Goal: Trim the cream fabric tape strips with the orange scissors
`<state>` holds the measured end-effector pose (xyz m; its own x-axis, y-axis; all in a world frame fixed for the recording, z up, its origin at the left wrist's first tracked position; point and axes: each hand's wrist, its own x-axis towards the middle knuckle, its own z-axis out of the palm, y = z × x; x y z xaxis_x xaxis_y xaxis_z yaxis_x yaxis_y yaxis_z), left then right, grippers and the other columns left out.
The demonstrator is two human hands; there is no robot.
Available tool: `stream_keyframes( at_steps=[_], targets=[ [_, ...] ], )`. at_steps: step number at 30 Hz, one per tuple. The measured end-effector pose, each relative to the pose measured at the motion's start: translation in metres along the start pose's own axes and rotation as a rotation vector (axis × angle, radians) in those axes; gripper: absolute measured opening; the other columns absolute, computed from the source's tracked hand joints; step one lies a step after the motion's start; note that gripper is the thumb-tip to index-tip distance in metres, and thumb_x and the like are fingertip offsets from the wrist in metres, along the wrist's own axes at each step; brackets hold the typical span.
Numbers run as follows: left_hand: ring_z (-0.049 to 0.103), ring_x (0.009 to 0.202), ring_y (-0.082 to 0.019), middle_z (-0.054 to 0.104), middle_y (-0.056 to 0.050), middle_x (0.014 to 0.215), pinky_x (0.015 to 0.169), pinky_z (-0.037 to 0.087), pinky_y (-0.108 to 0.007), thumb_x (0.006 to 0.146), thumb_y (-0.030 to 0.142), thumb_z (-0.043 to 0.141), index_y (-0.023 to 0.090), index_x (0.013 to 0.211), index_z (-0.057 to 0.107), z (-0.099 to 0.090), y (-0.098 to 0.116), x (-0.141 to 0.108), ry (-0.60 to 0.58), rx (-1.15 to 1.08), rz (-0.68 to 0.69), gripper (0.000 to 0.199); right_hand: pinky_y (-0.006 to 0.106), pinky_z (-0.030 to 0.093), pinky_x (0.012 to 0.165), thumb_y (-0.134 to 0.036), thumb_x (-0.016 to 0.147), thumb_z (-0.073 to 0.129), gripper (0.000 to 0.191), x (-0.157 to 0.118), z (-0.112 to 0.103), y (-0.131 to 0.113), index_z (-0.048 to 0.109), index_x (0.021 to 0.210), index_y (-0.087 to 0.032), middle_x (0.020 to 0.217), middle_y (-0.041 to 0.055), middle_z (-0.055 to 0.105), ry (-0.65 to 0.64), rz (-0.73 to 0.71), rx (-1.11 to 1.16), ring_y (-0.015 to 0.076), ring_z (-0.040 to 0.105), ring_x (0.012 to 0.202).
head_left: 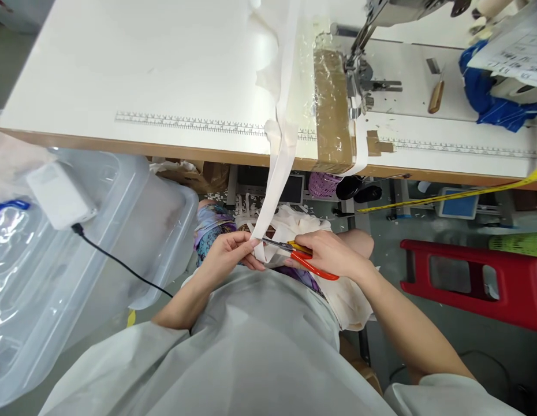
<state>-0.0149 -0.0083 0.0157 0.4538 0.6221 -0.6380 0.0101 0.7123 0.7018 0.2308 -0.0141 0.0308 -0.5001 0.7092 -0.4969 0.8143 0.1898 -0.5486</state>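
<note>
Sewing workshop. A sewing machine (359, 75) stands on a white worktop (186, 63), ahead and to the right of the grip of the right hand (323, 251). Printed rulers run along the worktop's near edge; a plastic storage bin (134, 231) lies left of the left hand's grip (238, 251); scraps litter the floor.

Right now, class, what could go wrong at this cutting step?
The scissors point toward the left hand, so a slip might nick a fingertip. The white strip folds loosely near the blades, so a cut could catch another layer. The right hand could skew the cut.
</note>
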Motion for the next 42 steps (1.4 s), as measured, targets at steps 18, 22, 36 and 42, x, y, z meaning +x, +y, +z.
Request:
stream_keyframes(
  at_steps=[18, 22, 36, 42],
  targets=[
    [0.068, 0.053, -0.018, 0.072, -0.008, 0.068, 0.053, 0.054, -0.023, 0.071, 0.054, 0.075, 0.012, 0.076, 0.064, 0.001, 0.007, -0.001, -0.004, -0.006, -0.018, 0.044, 0.028, 0.018, 0.053, -0.063, 0.089, 0.045, 0.049, 0.013, 0.003, -0.012, 0.05, 0.066, -0.02, 0.064, 0.004, 0.058, 0.02, 0.028, -0.129, 0.0155, 0.048, 0.056],
    [0.069, 0.055, -0.018, 0.07, -0.005, 0.066, 0.054, 0.055, -0.022, 0.074, 0.052, 0.075, 0.012, 0.079, 0.065, 0.001, 0.002, 0.002, -0.027, -0.016, -0.025, 0.041, 0.028, 0.019, 0.052, -0.063, 0.089, 0.045, 0.051, 0.01, 0.009, -0.008, 0.047, 0.063, -0.02, 0.059, 0.0024, 0.053, 0.028, 0.054, -0.054, 0.0136, 0.042, 0.053],
    [0.073, 0.069, -0.021, 0.074, -0.008, 0.082, 0.064, 0.058, -0.027, 0.077, 0.054, 0.072, 0.013, 0.104, 0.064, 0.0, -0.005, 0.01, -0.014, 0.052, 0.016, 0.049, 0.026, 0.034, 0.058, -0.059, 0.086, 0.054, 0.043, -0.013, 0.026, 0.006, 0.041, 0.07, -0.022, 0.069, -0.001, 0.053, 0.311, 0.123, 0.42, 0.0132, 0.042, 0.06],
    [0.072, 0.064, -0.021, 0.073, -0.004, 0.069, 0.059, 0.057, -0.026, 0.074, 0.053, 0.075, 0.016, 0.098, 0.053, 0.007, -0.008, 0.015, -0.024, 0.022, 0.013, 0.049, 0.033, 0.047, 0.08, -0.05, 0.08, 0.069, 0.039, -0.001, 0.044, -0.015, 0.052, 0.098, -0.021, 0.102, 0.007, 0.063, 0.485, 0.034, 0.736, 0.0214, 0.059, 0.092]
  ],
)
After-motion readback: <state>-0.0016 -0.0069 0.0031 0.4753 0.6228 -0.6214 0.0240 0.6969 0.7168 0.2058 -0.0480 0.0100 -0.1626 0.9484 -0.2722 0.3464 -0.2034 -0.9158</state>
